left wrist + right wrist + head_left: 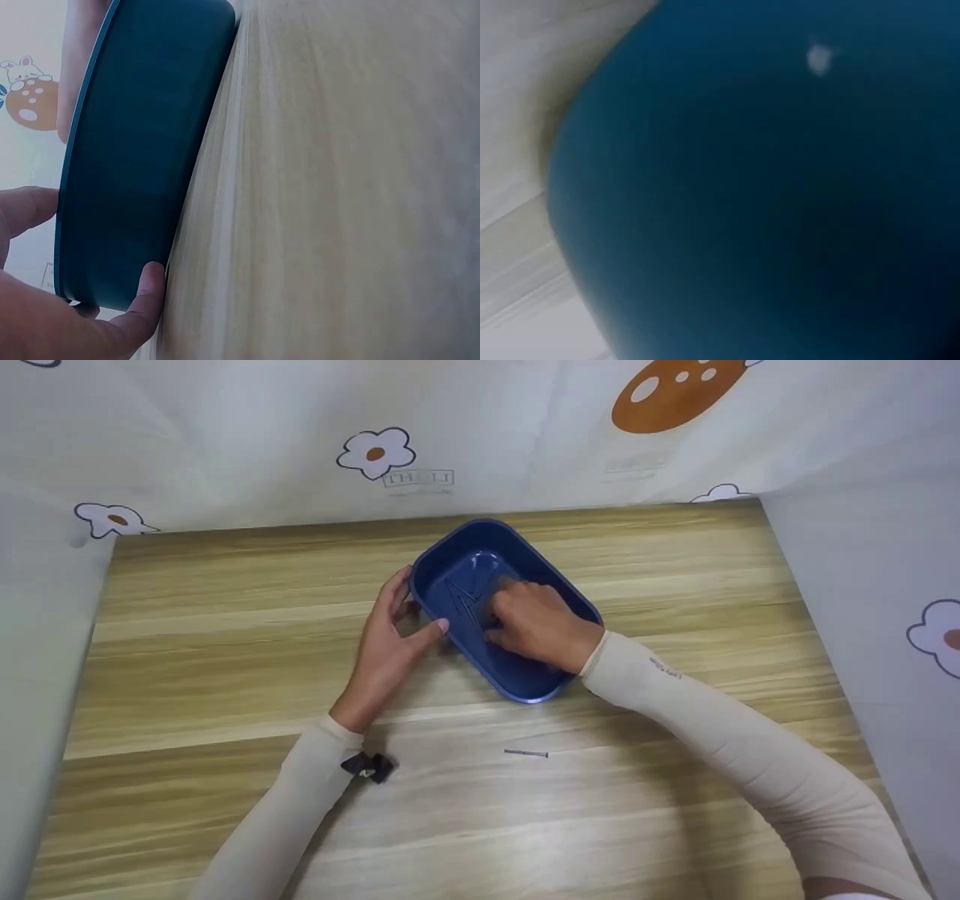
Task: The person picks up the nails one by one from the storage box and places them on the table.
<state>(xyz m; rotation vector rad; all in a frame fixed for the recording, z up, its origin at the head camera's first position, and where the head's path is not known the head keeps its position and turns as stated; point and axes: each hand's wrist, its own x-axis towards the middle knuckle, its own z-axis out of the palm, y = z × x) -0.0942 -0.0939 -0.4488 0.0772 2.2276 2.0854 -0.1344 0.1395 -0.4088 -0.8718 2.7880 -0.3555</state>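
Note:
A deep blue plastic tray (536, 690) with rounded corners sits at an angle on the wooden table. My left hand (390, 641) holds its left side, thumb at the rim and fingers along the outer wall; in the left wrist view a fingertip (152, 277) presses low on that wall. Several thin dark nails (463, 598) lie on the tray's floor. My right hand (536, 622) reaches down inside, fingers bent beside the nails; its fingertips are blurred and I cannot tell whether they pinch one. The blue interior (727, 187) fills the right wrist view.
One loose nail (526, 753) lies on the wooden table (225, 675) in front of the tray. A black clip (367, 767) is at my left sleeve's cuff. Pale patterned sheeting (247, 442) rises behind the table and along both sides.

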